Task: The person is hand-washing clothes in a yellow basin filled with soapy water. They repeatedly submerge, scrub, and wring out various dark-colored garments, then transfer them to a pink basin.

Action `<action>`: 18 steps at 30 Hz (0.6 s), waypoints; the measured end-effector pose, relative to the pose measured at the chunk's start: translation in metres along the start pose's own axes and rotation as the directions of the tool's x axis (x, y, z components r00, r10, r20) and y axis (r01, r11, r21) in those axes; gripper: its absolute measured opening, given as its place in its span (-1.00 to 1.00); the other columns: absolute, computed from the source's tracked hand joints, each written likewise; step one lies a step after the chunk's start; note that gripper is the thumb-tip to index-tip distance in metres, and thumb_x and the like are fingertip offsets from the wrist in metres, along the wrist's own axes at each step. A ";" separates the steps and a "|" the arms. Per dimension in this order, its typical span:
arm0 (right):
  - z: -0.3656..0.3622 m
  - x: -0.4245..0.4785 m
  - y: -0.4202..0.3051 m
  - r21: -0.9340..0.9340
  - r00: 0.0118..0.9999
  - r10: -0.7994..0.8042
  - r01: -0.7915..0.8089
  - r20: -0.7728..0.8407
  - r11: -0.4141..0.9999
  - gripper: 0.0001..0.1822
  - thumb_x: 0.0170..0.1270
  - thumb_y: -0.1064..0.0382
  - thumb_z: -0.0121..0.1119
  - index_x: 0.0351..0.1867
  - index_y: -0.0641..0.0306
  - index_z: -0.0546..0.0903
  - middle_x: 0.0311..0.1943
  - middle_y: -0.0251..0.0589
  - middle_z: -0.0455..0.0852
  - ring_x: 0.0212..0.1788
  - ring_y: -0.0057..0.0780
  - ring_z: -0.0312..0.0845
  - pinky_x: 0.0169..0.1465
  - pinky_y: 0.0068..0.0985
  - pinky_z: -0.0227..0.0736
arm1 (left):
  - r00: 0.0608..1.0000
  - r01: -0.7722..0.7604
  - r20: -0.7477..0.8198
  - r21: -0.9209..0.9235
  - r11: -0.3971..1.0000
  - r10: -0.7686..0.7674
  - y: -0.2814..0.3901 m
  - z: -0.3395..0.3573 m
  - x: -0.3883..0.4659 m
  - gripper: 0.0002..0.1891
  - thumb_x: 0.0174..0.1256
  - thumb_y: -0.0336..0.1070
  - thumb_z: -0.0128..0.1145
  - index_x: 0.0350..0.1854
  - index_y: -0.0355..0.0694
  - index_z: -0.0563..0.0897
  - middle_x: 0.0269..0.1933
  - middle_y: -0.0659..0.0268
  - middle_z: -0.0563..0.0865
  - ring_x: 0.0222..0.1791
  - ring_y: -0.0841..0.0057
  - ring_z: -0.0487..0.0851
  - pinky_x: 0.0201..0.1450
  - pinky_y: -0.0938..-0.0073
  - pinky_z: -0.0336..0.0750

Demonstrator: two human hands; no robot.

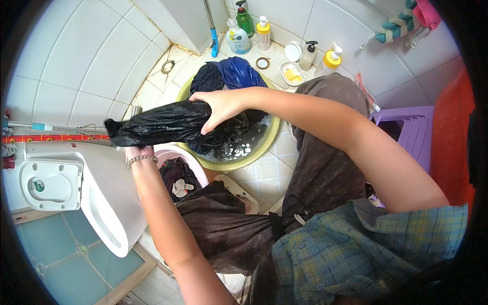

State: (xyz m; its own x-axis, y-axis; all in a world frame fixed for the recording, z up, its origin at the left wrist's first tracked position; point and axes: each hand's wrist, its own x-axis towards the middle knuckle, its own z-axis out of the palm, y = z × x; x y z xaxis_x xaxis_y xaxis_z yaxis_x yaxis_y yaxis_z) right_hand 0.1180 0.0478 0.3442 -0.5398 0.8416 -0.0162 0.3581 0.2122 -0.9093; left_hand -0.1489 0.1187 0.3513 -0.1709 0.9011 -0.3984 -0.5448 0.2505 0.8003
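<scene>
A wet, bunched black garment (167,121) is stretched between my hands, above the left rim of a yellow-green basin (275,131). My right hand (223,106) grips its right end, thumb below and fingers over the top. My left hand (140,151), with a chain bracelet at the wrist, is at the underside of its left end; the cloth hides most of the fingers. In the basin lie dark clothes in dark, sudsy water (232,141) and a shiny blue garment (242,72) at the far side.
A pink tub (200,167) with dark clothes stands beside the basin. Beyond are pump bottles (238,38), a soap dish (292,73) and a floor drain (167,66). A white toilet (114,213) is at left, a purple plastic stool (413,133) and red container (453,145) at right.
</scene>
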 end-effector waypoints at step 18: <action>-0.008 0.009 -0.036 0.870 0.909 0.311 0.100 -0.277 0.483 -0.55 0.14 0.02 0.10 -0.06 0.23 0.29 -0.17 -0.20 0.43 -0.07 -0.48 0.37 0.06 -0.49 0.28 | 0.581 -0.580 0.803 0.524 0.623 -0.135 -0.076 0.039 -0.094 0.16 -0.38 -0.25 0.56 0.32 -0.34 0.02 0.26 0.13 0.28 0.22 0.39 0.30 0.30 0.38 0.17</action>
State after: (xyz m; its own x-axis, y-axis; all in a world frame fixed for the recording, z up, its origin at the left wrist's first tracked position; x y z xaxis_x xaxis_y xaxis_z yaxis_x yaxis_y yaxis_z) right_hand 0.1067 0.0519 0.3803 -0.1684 0.9687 -0.1823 -0.5439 -0.2456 -0.8024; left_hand -0.0595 0.0286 0.3458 0.6330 0.7739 0.0204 0.1902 -0.1810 0.9649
